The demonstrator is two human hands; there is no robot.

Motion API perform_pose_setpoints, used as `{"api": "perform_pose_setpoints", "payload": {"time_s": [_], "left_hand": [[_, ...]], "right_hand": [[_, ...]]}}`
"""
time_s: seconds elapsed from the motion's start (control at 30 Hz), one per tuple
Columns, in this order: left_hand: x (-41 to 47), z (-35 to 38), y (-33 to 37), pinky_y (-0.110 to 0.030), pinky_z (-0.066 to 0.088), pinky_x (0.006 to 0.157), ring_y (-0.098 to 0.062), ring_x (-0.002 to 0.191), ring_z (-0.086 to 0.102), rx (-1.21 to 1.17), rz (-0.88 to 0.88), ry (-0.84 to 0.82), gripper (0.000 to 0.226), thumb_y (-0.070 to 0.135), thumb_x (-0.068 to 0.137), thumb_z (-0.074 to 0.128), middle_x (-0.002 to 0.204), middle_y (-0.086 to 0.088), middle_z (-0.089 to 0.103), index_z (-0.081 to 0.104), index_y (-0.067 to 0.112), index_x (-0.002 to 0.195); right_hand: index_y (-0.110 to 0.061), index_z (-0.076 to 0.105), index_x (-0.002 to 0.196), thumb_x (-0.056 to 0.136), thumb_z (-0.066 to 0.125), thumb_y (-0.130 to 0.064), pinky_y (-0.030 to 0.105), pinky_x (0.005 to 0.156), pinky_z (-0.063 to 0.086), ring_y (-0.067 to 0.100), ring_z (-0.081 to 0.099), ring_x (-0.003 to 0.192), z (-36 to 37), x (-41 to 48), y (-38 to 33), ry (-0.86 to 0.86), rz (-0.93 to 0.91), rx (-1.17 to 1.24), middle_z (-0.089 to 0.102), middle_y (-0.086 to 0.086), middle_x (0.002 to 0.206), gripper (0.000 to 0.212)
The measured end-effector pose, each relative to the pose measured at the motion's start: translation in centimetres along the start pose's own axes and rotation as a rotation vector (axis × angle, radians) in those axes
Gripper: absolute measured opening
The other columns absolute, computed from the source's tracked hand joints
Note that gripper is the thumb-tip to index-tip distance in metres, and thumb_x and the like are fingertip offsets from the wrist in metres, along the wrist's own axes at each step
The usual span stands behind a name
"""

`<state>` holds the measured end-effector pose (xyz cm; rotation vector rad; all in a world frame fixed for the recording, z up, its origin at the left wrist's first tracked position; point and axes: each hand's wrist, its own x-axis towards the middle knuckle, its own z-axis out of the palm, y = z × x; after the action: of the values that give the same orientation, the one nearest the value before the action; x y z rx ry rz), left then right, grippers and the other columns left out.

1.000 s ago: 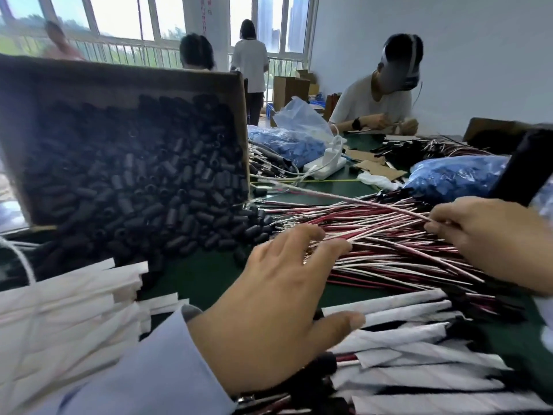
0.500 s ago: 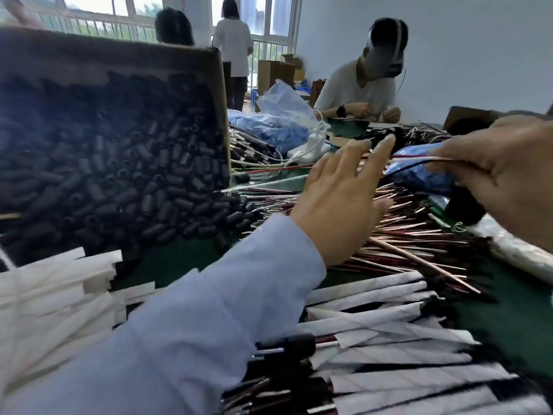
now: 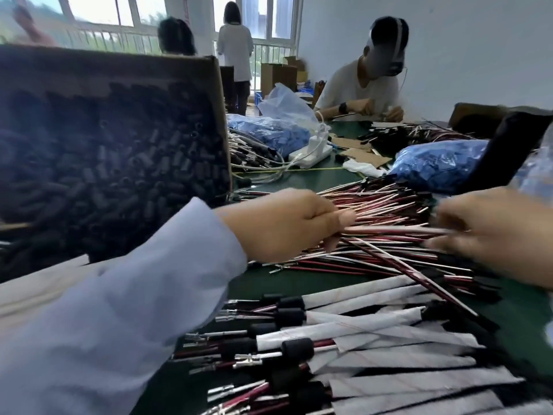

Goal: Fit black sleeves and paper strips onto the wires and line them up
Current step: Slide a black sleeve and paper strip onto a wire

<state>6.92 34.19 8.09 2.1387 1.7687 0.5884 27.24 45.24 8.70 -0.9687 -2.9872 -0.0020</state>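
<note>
wires (image 3: 386,202), red, white and dark, lie in a loose fan-shaped pile on the green table (image 3: 299,284), mid-right, between the two hands and running on behind them. none in this pile shows a sleeve or a strip.

left hand (image 3: 284,223): fingers curled round the near end of one pale wire (image 3: 392,230), which is lifted a little off the pile. right hand (image 3: 496,235): motion-blurred; thumb and fingers look closed on the far end of the same wire, so the wire spans hand to hand. the blur makes this reading less certain.

stock: cardboard box (image 3: 216,94) tipped toward the table at left, full of black sleeves (image 3: 125,163). a pale blurred stack at the left edge, part hidden by the left arm, may be loose paper strips; cannot confirm.

done so far: finished wires (image 3: 344,330) in the near foreground, a good many, each with a black sleeve near its metal terminal and a white paper strip (image 3: 401,361) wrapped along its length. terminals point left. the row is rough, with ends staggered and some strips crossing.

judgement: task well under way but not near its end. the unfitted pile looks at least as large as the finished lot. step in hand is taking one bare wire from the pile. left for this wire: sleeve, strip, then laying it in the row. the row itself needs squaring up.
</note>
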Motion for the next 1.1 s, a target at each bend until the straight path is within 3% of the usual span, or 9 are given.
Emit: {"api": "perform_pose_setpoints", "payload": {"time_s": [0.1, 0.2, 0.37, 0.5, 0.57, 0.63, 0.73, 0.87, 1.1], "left_hand": [[-3.8, -0.1, 0.2, -0.014, 0.039, 0.045, -0.004, 0.040, 0.047, -0.107, -0.086, -0.074, 0.043, 0.045, 0.097, 0.038, 0.050, 0.006, 0.052, 0.060, 0.020, 0.069], [-9.2, -2.1, -1.6, -0.014, 0.041, 0.044, -0.010, 0.043, 0.051, -0.354, -0.241, -0.039, 0.036, 0.049, 0.089, 0.045, 0.049, 0.004, 0.052, 0.065, 0.022, 0.078], [-18.7, -1.2, -4.8, -0.016, 0.045, 0.051, -0.003, 0.054, 0.058, -0.311, -0.374, 0.013, 0.024, 0.059, 0.087, 0.050, 0.060, 0.006, 0.063, 0.059, 0.047, 0.107], [-24.4, 2.7, -5.2, -0.010, 0.039, 0.058, 0.015, 0.089, 0.048, 0.320, -0.446, 0.141, 0.045, 0.085, 0.073, 0.027, 0.100, 0.037, 0.048, 0.037, 0.063, 0.111], [-25.2, 4.6, -5.2, -0.010, 0.039, 0.054, 0.014, 0.091, 0.043, 0.402, -0.447, 0.154, 0.038, 0.078, 0.078, 0.035, 0.101, 0.033, 0.043, 0.045, 0.054, 0.105], [-24.6, 5.3, -4.5, -0.013, 0.043, 0.054, 0.010, 0.085, 0.049, 0.402, -0.459, 0.152, 0.026, 0.063, 0.080, 0.057, 0.095, 0.025, 0.048, 0.052, 0.043, 0.095], [-23.5, 4.5, -4.0, -0.015, 0.044, 0.066, 0.005, 0.084, 0.052, 0.384, -0.424, 0.244, 0.017, 0.050, 0.088, 0.054, 0.092, 0.021, 0.049, 0.042, 0.039, 0.093], [-22.2, 1.4, -3.6, -0.018, 0.041, 0.071, -0.003, 0.078, 0.056, 0.198, -0.409, 0.339, 0.016, 0.051, 0.092, 0.031, 0.079, 0.015, 0.058, 0.035, 0.036, 0.092], [-15.1, -1.3, -2.8, -0.023, 0.047, 0.070, -0.007, 0.077, 0.057, -0.160, -0.222, 0.357, 0.039, 0.053, 0.095, 0.035, 0.082, 0.011, 0.061, 0.066, 0.029, 0.094]], "right_hand": [[-0.032, 0.057, 0.085, 0.090, 0.053, -0.054, 0.011, 0.058, 0.038, 0.000, 0.053, 0.063, 1.6, -0.1, -6.3, 0.079, -0.361, 0.374, 0.055, -0.017, 0.069, 0.023], [-0.027, 0.060, 0.076, 0.095, 0.050, -0.040, 0.013, 0.055, 0.033, 0.002, 0.048, 0.058, 0.5, 0.3, -9.4, 0.163, -0.446, 0.580, 0.050, -0.016, 0.060, 0.025], [-0.030, 0.050, 0.081, 0.095, 0.041, -0.047, 0.024, 0.065, 0.037, 0.006, 0.047, 0.068, 3.4, 0.6, -14.1, 0.037, -0.561, 0.391, 0.053, -0.010, 0.069, 0.024], [-0.025, 0.050, 0.082, 0.099, 0.040, -0.039, 0.029, 0.068, 0.038, 0.009, 0.046, 0.069, 4.0, 1.7, -14.5, 0.018, -0.372, 0.288, 0.055, -0.007, 0.074, 0.024], [-0.036, 0.062, 0.086, 0.095, 0.043, -0.041, 0.020, 0.061, 0.039, 0.006, 0.052, 0.066, 3.9, 2.0, -13.9, 0.050, -0.320, 0.343, 0.062, -0.009, 0.071, 0.022], [-0.060, 0.062, 0.094, 0.088, 0.044, -0.049, 0.014, 0.060, 0.042, -0.005, 0.057, 0.069, 3.8, 1.9, -13.7, 0.094, -0.308, 0.410, 0.064, -0.027, 0.071, 0.022], [-0.052, 0.064, 0.106, 0.089, 0.049, -0.044, 0.021, 0.069, 0.045, -0.009, 0.055, 0.076, 4.3, 2.2, -13.3, 0.178, -0.321, 0.388, 0.057, -0.039, 0.075, 0.024], [-0.017, 0.074, 0.099, 0.091, 0.055, -0.018, 0.031, 0.071, 0.046, 0.006, 0.059, 0.075, 4.9, 2.5, -12.6, 0.295, -0.371, 0.373, 0.064, -0.011, 0.074, 0.020], [-0.044, 0.074, 0.089, 0.075, 0.068, -0.058, 0.014, 0.057, 0.038, 0.006, 0.058, 0.061, 3.2, 1.5, -11.8, 0.469, -0.354, 0.730, 0.061, -0.008, 0.063, 0.021]]}}
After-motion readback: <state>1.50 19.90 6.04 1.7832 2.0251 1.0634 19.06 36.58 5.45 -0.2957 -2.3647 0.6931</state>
